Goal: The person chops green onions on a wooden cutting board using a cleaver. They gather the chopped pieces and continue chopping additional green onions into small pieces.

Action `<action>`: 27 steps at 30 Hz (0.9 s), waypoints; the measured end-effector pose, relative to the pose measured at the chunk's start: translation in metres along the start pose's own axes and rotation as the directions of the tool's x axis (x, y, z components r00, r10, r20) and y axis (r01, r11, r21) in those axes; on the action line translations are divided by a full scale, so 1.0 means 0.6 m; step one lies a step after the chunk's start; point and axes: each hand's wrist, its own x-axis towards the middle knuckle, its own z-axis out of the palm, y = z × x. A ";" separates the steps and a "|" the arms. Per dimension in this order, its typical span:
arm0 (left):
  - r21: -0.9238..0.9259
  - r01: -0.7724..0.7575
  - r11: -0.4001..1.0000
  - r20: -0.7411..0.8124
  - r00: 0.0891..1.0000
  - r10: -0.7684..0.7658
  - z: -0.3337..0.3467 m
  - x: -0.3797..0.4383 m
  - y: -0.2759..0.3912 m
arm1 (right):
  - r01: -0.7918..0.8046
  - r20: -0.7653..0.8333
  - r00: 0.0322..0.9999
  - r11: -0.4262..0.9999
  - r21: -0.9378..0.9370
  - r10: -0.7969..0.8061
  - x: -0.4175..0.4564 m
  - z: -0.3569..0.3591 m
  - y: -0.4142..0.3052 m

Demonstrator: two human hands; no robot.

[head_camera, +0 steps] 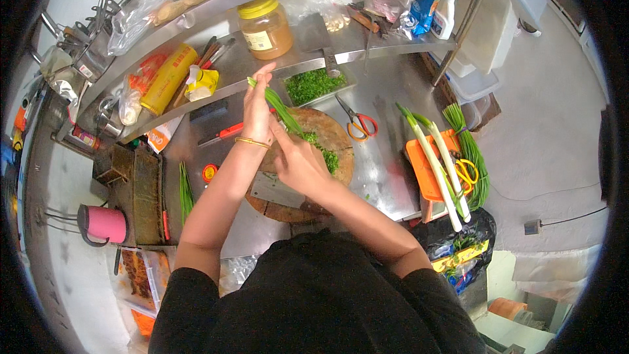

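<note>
My left hand [257, 103] is raised over the far left part of a round wooden chopping block [339, 132], holding a bunch of green chives [282, 110] that slants down to the right. At the base of that palm, the extended index finger of my right hand [300, 160] touches or nearly touches the skin. Its other fingers are partly curled, and I see nothing held in them. Chopped green pieces [328, 157] lie on the block beside my right hand. A cleaver [277, 191] lies flat on the block's near side, partly hidden under my right forearm.
Beyond the block stands a tray of chopped greens [314, 86]. Scissors [360, 123] and a red-handled knife [230, 131] lie on the steel table. Leeks [435, 172] rest on an orange tray [417, 157] at right. Above, a steel shelf holds a yellow-lidded jar [265, 27].
</note>
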 end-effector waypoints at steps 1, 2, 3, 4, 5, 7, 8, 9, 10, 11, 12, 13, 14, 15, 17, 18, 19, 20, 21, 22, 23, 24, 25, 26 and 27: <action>-0.012 0.000 1.000 -0.005 1.000 0.000 0.000 0.003 -0.005 | -0.072 0.100 0.992 0.994 -0.077 0.079 0.003 -0.001 0.005; -0.024 -0.001 1.000 -0.009 1.000 0.000 -0.004 0.009 -0.015 | -0.134 0.193 0.967 0.978 -0.160 0.164 0.005 0.001 0.015; -0.036 -0.006 0.999 -0.017 1.000 0.005 -0.006 0.014 -0.017 | -0.186 0.208 0.951 0.961 -0.204 0.229 0.005 0.006 0.023; -0.022 -0.026 0.999 -0.014 1.000 0.026 -0.007 0.016 -0.018 | -0.235 0.221 0.930 0.939 -0.250 0.292 0.006 0.009 0.030; -0.008 -0.047 0.999 -0.011 0.999 0.047 -0.008 0.017 -0.018 | -0.234 0.145 0.953 0.952 -0.198 0.264 0.002 0.011 0.032; -0.006 -0.026 1.000 -0.021 0.999 0.025 -0.012 0.017 -0.022 | -0.193 0.037 0.980 0.975 -0.107 0.198 -0.003 0.006 0.019; -0.020 0.011 1.000 -0.030 0.999 -0.011 -0.013 0.020 -0.024 | -0.150 0.002 0.989 0.986 -0.075 0.151 -0.002 0.005 0.017; -0.035 0.049 0.998 -0.030 0.998 -0.050 -0.010 0.021 -0.025 | -0.084 0.000 0.996 0.995 -0.062 0.084 0.000 0.004 0.016; -0.047 0.044 0.998 -0.028 0.999 -0.045 -0.005 0.021 -0.026 | -0.018 -0.004 1.000 0.999 -0.050 0.018 0.001 0.003 0.017; -0.060 0.039 0.997 -0.025 0.999 -0.040 0.001 0.020 -0.026 | -0.084 0.104 0.990 0.987 -0.140 0.099 0.000 0.012 0.034; -0.070 0.030 0.997 -0.020 0.999 -0.031 0.006 0.020 -0.020 | -0.136 0.200 0.962 0.963 -0.233 0.184 -0.003 0.025 0.062; -0.068 0.007 0.998 -0.018 1.000 -0.008 0.002 0.024 -0.019 | -0.136 0.175 0.969 0.966 -0.220 0.176 -0.003 0.025 0.065; -0.067 -0.016 0.998 -0.015 1.000 0.015 -0.003 0.027 -0.018 | -0.142 0.148 0.974 0.969 -0.203 0.174 -0.008 0.027 0.067; -0.070 -0.039 0.997 -0.019 0.999 0.038 -0.007 0.030 -0.020 | -0.145 0.120 0.978 0.971 -0.188 0.169 -0.012 0.028 0.071; -0.053 -0.017 0.998 -0.057 0.998 0.014 -0.019 0.032 -0.033 | -0.033 -0.137 0.990 0.999 0.042 0.039 -0.018 0.008 0.036; -0.049 -0.009 0.999 -0.066 0.998 0.006 -0.018 0.037 -0.039 | 0.007 -0.117 0.993 1.000 0.019 -0.004 -0.022 -0.003 0.022; -0.036 -0.004 0.999 -0.074 0.997 0.001 -0.021 0.041 -0.041 | 0.049 -0.097 0.994 0.999 0.002 -0.049 -0.026 -0.010 0.006; -0.023 0.002 1.000 -0.083 0.997 -0.003 -0.027 0.044 -0.043 | 0.092 -0.075 0.993 0.996 -0.014 -0.093 -0.028 -0.010 -0.004; -0.015 0.010 1.000 -0.088 0.996 -0.012 -0.026 0.045 -0.045 | 0.008 -0.003 1.000 0.995 -0.100 -0.008 -0.033 0.001 0.003; -0.052 0.023 0.998 -0.091 0.995 -0.028 -0.021 0.043 -0.042 | -0.069 0.064 0.995 0.979 -0.192 0.082 -0.038 0.024 0.022; -0.089 0.036 0.995 -0.095 0.995 -0.044 -0.018 0.040 -0.037 | -0.137 0.122 0.976 0.948 -0.286 0.178 -0.044 0.041 0.038; -0.132 0.048 0.990 -0.101 0.993 -0.061 -0.015 0.040 -0.034 | -0.221 0.070 0.965 0.926 -0.306 0.253 -0.050 0.050 0.050; -0.147 0.031 0.989 -0.107 0.993 -0.048 -0.017 0.040 -0.029 | -0.217 0.037 0.970 0.930 -0.298 0.238 -0.053 0.056 0.064; -0.162 0.015 0.987 -0.115 0.993 -0.034 -0.019 0.042 -0.022 | -0.212 0.005 0.975 0.934 -0.289 0.223 -0.052 0.059 0.081; -0.173 0.006 0.985 -0.133 0.991 -0.029 -0.027 0.038 -0.016 | -0.207 -0.014 0.977 0.939 -0.275 0.212 -0.055 0.060 0.092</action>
